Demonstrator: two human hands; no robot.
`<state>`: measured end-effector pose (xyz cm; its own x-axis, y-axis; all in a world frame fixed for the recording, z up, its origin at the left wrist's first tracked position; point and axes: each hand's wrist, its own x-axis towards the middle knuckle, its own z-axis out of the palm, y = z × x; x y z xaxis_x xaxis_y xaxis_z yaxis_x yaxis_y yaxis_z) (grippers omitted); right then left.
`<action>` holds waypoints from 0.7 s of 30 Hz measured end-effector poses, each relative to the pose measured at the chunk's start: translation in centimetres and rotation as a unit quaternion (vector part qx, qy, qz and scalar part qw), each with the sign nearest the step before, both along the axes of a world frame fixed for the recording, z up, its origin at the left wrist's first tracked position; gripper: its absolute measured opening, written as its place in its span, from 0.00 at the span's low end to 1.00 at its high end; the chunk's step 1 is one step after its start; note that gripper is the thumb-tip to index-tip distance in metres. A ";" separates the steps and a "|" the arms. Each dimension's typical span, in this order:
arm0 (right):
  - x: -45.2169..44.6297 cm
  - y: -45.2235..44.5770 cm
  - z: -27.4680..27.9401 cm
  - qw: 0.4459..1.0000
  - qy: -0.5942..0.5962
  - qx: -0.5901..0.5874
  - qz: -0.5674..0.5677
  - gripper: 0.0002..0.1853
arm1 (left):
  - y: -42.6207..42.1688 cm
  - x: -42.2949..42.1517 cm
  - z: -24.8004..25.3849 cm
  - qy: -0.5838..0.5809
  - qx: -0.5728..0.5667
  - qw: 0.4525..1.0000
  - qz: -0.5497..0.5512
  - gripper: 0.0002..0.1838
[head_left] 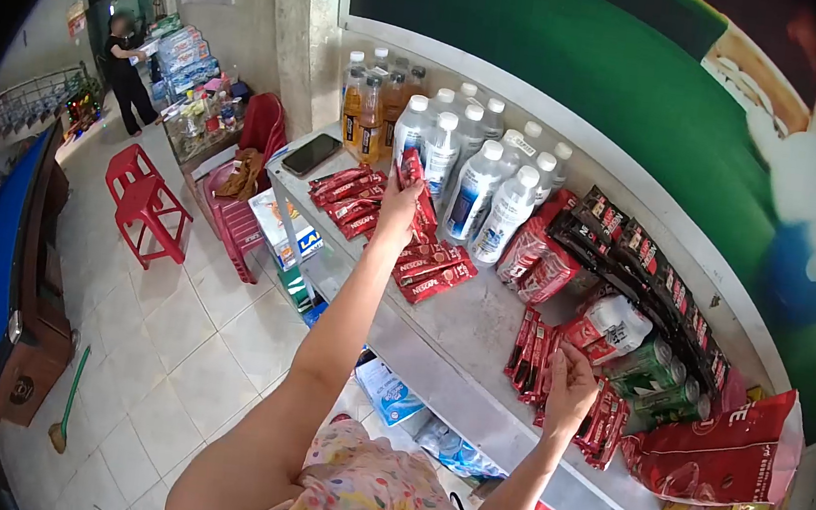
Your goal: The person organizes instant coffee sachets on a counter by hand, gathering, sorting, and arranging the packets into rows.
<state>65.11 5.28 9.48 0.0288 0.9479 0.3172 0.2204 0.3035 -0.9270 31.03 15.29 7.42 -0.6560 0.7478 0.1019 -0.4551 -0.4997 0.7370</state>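
Note:
My left hand (398, 216) reaches to the back of the shelf, its fingers closed on a red coffee sachet (411, 167) in front of the water bottles. Beside and below it lie piles of red Nescafé sachets (346, 194), with another fanned group (433, 270) nearer the front edge. My right hand (570, 389) is over a second row of red sachets (529, 355), fingers curled and pinched together. Whether a sachet is between those fingers is hidden. More sachets (602, 425) lie to its right, beside a large red coffee bag (723, 447).
Clear-capped water bottles (476, 190) and amber drink bottles (369, 120) stand along the wall. A phone (312, 154) lies at the shelf's left end. Cans (642, 367) and black packs (661, 284) crowd the right. Red stools (146, 210), a pool table (10, 260) and a person (127, 72) are beyond.

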 end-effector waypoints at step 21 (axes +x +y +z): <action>0.0 1.5 -4.1 0.896 -0.429 0.109 -0.022 0.23 | -4.2 9.3 -1.2 0.338 -0.208 0.918 -0.013 0.08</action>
